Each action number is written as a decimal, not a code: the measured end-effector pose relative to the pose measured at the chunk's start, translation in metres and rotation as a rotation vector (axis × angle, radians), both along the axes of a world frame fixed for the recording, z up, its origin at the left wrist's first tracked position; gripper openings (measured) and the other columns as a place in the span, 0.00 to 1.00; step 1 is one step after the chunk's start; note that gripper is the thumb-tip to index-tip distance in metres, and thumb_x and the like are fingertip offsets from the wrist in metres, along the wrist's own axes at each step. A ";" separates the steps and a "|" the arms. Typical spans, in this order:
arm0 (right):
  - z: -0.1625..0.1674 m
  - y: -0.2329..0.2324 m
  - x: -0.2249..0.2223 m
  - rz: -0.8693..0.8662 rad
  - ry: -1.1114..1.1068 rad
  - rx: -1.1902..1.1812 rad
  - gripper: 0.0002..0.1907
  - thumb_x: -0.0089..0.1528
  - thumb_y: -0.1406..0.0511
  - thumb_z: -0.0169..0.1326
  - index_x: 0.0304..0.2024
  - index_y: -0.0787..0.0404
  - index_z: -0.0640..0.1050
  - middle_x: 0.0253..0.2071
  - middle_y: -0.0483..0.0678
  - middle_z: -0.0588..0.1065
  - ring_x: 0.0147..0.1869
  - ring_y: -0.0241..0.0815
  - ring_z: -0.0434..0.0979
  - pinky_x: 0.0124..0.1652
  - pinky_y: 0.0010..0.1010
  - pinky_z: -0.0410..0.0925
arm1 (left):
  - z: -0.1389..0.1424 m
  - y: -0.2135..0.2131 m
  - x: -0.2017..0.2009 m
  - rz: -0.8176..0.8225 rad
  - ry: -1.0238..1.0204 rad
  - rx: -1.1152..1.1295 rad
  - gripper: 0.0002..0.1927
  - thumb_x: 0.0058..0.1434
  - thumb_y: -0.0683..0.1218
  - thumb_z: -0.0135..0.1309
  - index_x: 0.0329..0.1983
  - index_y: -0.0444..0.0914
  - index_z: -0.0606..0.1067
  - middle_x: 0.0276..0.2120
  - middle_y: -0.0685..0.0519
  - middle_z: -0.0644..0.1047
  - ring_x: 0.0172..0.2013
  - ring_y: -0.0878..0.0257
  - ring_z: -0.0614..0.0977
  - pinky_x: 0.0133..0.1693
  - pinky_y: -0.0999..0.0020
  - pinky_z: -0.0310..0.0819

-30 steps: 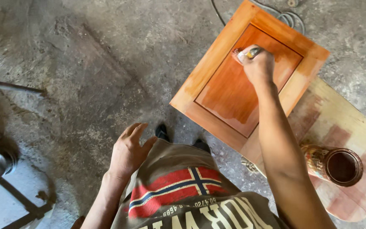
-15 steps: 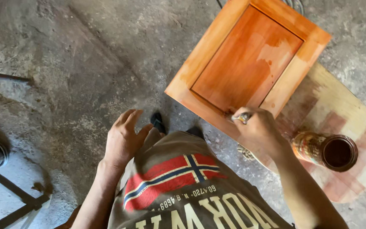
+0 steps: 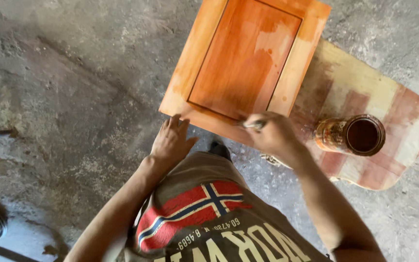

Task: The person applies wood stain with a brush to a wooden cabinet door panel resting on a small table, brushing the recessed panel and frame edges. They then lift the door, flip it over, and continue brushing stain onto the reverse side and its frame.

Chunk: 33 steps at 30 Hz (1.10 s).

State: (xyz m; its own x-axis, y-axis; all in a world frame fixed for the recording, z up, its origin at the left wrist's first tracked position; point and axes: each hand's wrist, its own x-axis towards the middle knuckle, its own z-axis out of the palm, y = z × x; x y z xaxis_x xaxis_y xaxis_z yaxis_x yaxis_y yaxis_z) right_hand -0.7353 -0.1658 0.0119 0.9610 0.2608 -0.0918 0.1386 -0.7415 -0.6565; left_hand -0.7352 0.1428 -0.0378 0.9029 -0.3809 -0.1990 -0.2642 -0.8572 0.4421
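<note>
The right hand reaches forward with the elbow bent and the forearm running up from the lower right. Its fingers are curled tight around a small pale brush or pad, blurred, pressed to the near edge of the orange-stained rectangular wooden cabinet door. The door lies flat, partly over the left end of a stained, striped scrap board on the grey concrete floor. The left hand stretches out with fingers apart and nothing in it, its fingertips at the door's near left corner. An open round tin of dark brown stain stands on the board, just right of the right hand.
</note>
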 end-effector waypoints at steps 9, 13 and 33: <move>0.022 -0.037 0.013 -0.176 0.099 -0.161 0.10 0.61 0.60 0.58 0.30 0.61 0.78 0.25 0.54 0.78 0.26 0.48 0.79 0.30 0.39 0.72 | -0.037 -0.045 0.011 0.111 -0.070 0.197 0.44 0.55 0.67 0.61 0.59 0.27 0.69 0.51 0.33 0.69 0.52 0.41 0.70 0.54 0.48 0.66; 0.003 -0.062 0.039 -0.321 -0.126 -0.050 0.08 0.64 0.61 0.62 0.34 0.57 0.81 0.29 0.50 0.80 0.29 0.45 0.80 0.31 0.37 0.73 | -0.043 -0.054 0.007 0.088 -0.080 0.329 0.44 0.54 0.70 0.59 0.58 0.30 0.71 0.49 0.35 0.70 0.51 0.42 0.70 0.55 0.44 0.64; -0.001 -0.080 0.081 -0.493 0.193 0.067 0.15 0.60 0.53 0.71 0.41 0.54 0.84 0.32 0.50 0.81 0.32 0.41 0.79 0.32 0.33 0.71 | -0.033 -0.073 0.014 0.036 0.135 0.507 0.49 0.60 0.76 0.49 0.53 0.24 0.77 0.55 0.35 0.75 0.57 0.44 0.74 0.64 0.39 0.56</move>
State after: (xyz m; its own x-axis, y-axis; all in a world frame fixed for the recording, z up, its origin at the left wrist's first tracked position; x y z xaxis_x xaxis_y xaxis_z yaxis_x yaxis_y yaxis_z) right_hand -0.6541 -0.2458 0.0113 0.9383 -0.2058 -0.2779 -0.3437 -0.6438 -0.6836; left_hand -0.7209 0.0695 -0.0707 0.8674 -0.1760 -0.4655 -0.2000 -0.9798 -0.0022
